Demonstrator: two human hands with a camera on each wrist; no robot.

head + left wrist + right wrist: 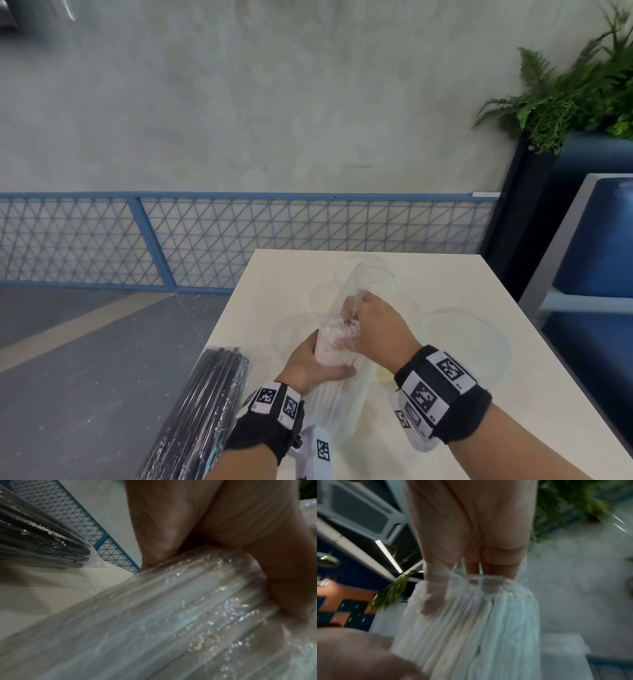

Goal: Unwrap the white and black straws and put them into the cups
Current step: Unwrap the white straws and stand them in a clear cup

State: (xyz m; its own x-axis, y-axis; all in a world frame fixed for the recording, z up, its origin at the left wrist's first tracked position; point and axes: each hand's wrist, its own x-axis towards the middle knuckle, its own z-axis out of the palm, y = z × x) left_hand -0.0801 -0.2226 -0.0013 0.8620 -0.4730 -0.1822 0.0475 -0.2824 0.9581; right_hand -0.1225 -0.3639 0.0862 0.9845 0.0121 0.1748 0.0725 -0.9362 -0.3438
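Right, unwrapping the white pack; notes by item, big to small.

table (428, 394): under both hands, takes no load here. The pack looks tilted up off it at the far end, so support comes from the hands alone.

black straws (205, 404): still fully wrapped, lying just left of the left wrist, partly over the table edge. Keep the left elbow off them or they may roll away.

white straws (337, 349): bundle between the two hands, far end raised. Likely slippery in the film; the loose ones will fan out once the film clears.

wrapper (356, 277): clear film, bunched past the right hand and beyond the straw tips. Pull it along the bundle's axis, not sideways, to avoid dragging straws out with it.

cups (466, 329): clear, faint; one just right of the right hand, others seem to sit beyond the hands. Count unclear.

left hand (315, 363): wrapped round the near part of the bundle. Should squeeze firm as the anchor.

right hand (380, 322): fingers curled on the film at the straw tips. Best to tug in short pulls, regripping lower.
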